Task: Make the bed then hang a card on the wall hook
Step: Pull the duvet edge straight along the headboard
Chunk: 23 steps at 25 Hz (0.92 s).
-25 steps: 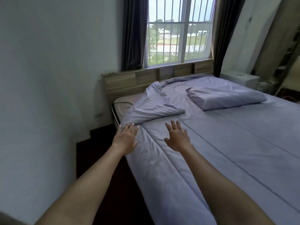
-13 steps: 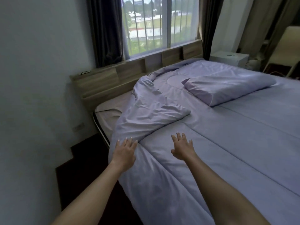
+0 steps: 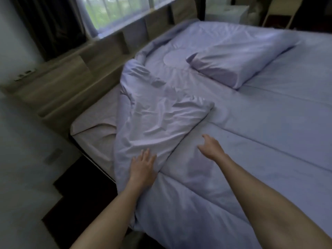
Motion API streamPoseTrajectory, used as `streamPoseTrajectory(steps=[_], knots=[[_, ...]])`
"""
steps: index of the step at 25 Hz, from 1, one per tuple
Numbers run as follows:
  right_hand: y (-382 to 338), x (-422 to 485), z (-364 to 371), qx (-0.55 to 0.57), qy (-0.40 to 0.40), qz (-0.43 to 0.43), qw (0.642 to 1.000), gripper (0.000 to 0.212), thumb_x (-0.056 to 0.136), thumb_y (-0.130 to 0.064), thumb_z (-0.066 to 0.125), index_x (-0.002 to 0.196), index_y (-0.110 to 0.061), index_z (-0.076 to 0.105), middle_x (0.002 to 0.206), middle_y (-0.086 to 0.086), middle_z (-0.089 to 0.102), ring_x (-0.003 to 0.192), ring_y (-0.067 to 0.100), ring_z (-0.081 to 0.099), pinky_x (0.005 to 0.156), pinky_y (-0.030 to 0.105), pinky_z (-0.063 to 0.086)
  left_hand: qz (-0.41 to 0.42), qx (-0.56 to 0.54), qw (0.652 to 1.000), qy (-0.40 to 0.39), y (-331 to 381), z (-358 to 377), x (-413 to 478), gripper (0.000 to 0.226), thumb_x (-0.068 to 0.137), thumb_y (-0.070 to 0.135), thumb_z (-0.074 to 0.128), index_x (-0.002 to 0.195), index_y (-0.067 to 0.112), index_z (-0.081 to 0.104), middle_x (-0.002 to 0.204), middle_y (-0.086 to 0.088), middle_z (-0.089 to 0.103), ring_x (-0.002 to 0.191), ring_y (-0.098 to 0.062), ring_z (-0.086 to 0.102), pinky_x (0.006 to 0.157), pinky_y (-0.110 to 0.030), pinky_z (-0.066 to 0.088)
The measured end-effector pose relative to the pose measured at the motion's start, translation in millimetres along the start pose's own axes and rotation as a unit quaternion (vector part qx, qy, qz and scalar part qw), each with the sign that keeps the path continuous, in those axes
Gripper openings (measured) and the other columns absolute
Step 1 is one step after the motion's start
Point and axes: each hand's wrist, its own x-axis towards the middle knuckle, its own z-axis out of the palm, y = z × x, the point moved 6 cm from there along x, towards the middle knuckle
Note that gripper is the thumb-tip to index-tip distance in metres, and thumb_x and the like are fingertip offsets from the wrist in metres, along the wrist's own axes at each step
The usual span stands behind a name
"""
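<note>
Lilac duvet (image 3: 260,137) over bed, left corner folded back, bare mattress (image 3: 93,130) exposed. Pillow (image 3: 239,63) far right. Wooden headboard (image 3: 71,81), window (image 3: 115,11) far. Left hand (image 3: 142,168) flat on fold, right hand (image 3: 211,147) released, fingers loose.

The window (image 3: 116,13) is cut off by the top edge, and what is outside is a green blur. The blanket (image 3: 251,150) runs off the right and bottom edges. Some small dark things (image 3: 25,73) on the headboard (image 3: 59,83) are too blurry to name. The right hand (image 3: 211,149) is smeared, so I cannot tell if it touches the blanket. The left hand (image 3: 142,168) hides its own palm.
</note>
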Motion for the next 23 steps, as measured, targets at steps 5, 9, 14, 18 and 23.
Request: streamPoseTrajectory(steps=[5,9,14,18,23], knots=[[-24.7,52.1,59.2,0.477,0.038,0.235,0.846,0.027,0.085,-0.030,0.061,0.109,-0.022,0.052,0.091,0.006,0.052,0.076,0.021,0.051,0.070,0.036,0.047,0.047,-0.033,0.998,-0.035,-26.9,37.8,42.4,0.101,0.075,0.047,0.064,0.151,0.033,-0.001,0.160,-0.013,0.003,0.145,-0.036,0.013,0.104,-0.064,0.026],[-75.7,83.4,96.6,0.598,0.044,0.260,0.757,0.076,0.055,-0.048,0.079,0.119,-0.013,0.057,0.101,0.005,0.065,0.087,0.022,0.062,0.067,0.032,0.051,0.077,-0.227,0.971,0.001,-71.0,27.7,56.8,0.056,0.080,0.008,0.052,0.134,0.017,0.042,0.128,-0.014,0.059,0.113,-0.036,0.058,0.086,-0.042,0.050],[-91.3,112.2,105.9,0.681,0.151,0.248,0.672,0.110,0.026,-0.052,0.088,0.126,-0.017,0.057,0.120,0.004,0.067,0.100,0.025,0.067,0.080,0.048,0.056,0.066,-0.378,0.903,-0.193,-178.4,34.3,73.0,0.051,0.069,0.030,0.051,0.116,0.017,0.065,0.114,-0.008,0.070,0.109,-0.022,0.064,0.090,-0.032,0.050],[-167.4,71.5,67.4,0.673,0.159,0.170,0.702,0.052,0.070,-0.025,0.079,0.115,-0.007,0.060,0.112,0.006,0.065,0.097,0.023,0.063,0.079,0.040,0.055,0.072,-0.385,0.881,-0.264,-264.6,49.6,21.8,0.040,0.065,0.031,0.064,0.105,0.040,0.061,0.116,0.007,0.067,0.110,-0.008,0.060,0.092,-0.024,0.049],[-335.2,29.0,93.1,0.531,-0.017,-0.081,0.843,0.019,0.073,-0.026,0.076,0.088,-0.015,0.072,0.093,0.008,0.069,0.087,0.022,0.059,0.075,0.037,0.046,-0.089,-0.600,0.751,-0.261,-317.7,-15.5,7.9,0.027,0.085,0.033,0.055,0.112,0.034,0.058,0.101,0.007,0.068,0.091,-0.014,0.058,0.078,-0.031,0.042]])
